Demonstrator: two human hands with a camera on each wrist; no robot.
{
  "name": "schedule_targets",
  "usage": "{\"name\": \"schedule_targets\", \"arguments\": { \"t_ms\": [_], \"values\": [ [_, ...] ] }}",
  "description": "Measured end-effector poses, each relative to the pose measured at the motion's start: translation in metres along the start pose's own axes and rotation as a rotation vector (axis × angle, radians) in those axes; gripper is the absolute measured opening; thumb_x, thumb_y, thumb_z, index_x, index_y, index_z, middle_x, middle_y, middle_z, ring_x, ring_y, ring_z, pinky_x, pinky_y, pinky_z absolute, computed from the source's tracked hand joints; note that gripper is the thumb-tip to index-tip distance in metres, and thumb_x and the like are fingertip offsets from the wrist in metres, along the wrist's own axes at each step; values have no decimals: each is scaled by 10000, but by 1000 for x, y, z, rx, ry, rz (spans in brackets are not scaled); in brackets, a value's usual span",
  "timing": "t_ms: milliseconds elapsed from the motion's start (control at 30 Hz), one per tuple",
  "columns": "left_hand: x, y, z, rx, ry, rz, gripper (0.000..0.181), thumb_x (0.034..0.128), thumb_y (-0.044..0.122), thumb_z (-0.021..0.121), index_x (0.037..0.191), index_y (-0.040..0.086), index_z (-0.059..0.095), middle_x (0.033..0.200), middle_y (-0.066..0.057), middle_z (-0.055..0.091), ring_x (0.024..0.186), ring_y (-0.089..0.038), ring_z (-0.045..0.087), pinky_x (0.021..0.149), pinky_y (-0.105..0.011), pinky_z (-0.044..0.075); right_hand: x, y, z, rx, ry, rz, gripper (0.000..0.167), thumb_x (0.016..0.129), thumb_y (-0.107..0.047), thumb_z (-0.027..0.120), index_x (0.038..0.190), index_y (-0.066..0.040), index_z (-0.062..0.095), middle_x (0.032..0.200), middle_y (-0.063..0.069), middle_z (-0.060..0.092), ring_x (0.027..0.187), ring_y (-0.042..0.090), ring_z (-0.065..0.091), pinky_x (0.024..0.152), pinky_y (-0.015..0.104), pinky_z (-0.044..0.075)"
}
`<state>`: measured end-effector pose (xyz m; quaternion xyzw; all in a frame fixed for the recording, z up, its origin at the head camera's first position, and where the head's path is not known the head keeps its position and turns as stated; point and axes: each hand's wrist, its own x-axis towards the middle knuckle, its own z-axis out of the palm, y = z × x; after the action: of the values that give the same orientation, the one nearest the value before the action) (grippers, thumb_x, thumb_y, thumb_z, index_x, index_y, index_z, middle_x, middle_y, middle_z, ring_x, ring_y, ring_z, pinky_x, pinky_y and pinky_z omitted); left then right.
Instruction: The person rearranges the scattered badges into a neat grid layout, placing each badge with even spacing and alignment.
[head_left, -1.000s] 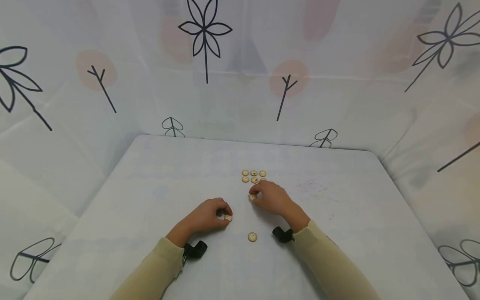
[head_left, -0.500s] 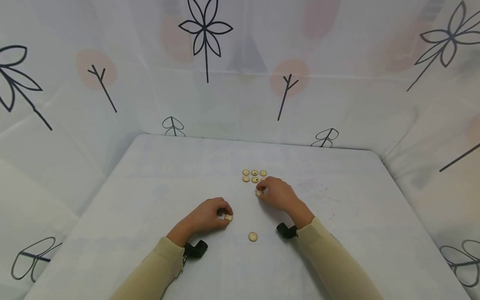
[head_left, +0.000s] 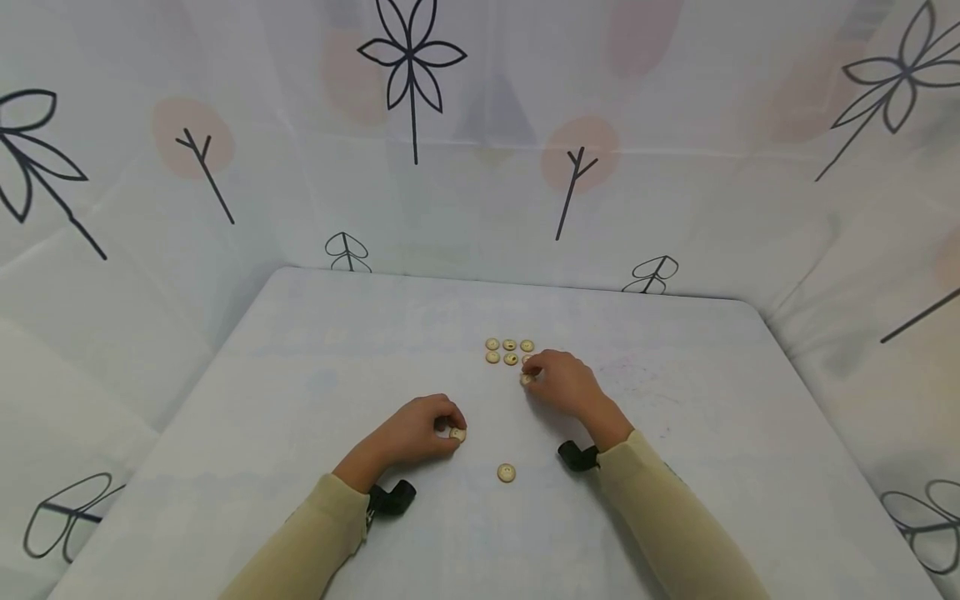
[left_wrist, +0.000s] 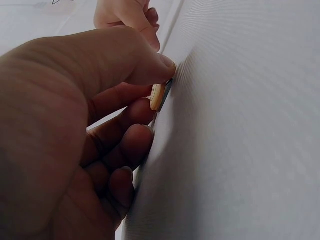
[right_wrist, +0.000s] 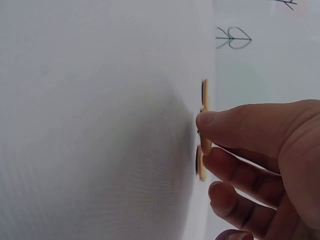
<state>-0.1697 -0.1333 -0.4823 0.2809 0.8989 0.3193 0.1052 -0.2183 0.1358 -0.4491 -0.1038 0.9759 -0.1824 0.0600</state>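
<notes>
Between the thumb and fingers of my left hand (head_left: 420, 432) a pale wooden button (head_left: 457, 434) is pinched at the tabletop. The left wrist view shows that button (left_wrist: 157, 97) edge-on under the thumb, close to the cloth. Farther off, my right hand (head_left: 564, 385) pinches another wooden button (head_left: 527, 379) just in front of two short rows of buttons (head_left: 510, 359). The nearest button of the rows' right end is partly covered by the right fingers. In the right wrist view the pinched button (right_wrist: 205, 142) stands tilted beside a lying button (right_wrist: 201, 167).
A single button (head_left: 506, 472) lies on the white table (head_left: 360, 333) between the forearms. Black wrist cameras (head_left: 392, 499) are strapped at both cuffs. A white patterned cloth (head_left: 480, 208) hangs behind and at the sides of the table.
My right hand has slid with its button away from me and to the right, closer to the right end of the rows. The left hand and its button have stayed in place.
</notes>
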Motion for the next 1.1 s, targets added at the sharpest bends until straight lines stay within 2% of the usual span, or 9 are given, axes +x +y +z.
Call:
{"name": "schedule_targets", "arguments": {
  "t_ms": [467,1100],
  "values": [
    [0,0,0,-11,-12,-7,103,858,240,700,958,255,680,913,156,580,836,-34,534,789,-237,469,5,9,2,6,-7,57,183,888,-242,668,1041,-154,718,1063,26,685,996,235,615,855,446,489],
    [-1,1,-1,-32,-13,-14,103,862,242,698,961,259,679,916,159,577,840,-38,537,794,-245,471,8,10,0,17,-19,61,163,877,-249,684,1012,-167,724,1053,9,692,989,219,612,851,438,488]
  ]
}}
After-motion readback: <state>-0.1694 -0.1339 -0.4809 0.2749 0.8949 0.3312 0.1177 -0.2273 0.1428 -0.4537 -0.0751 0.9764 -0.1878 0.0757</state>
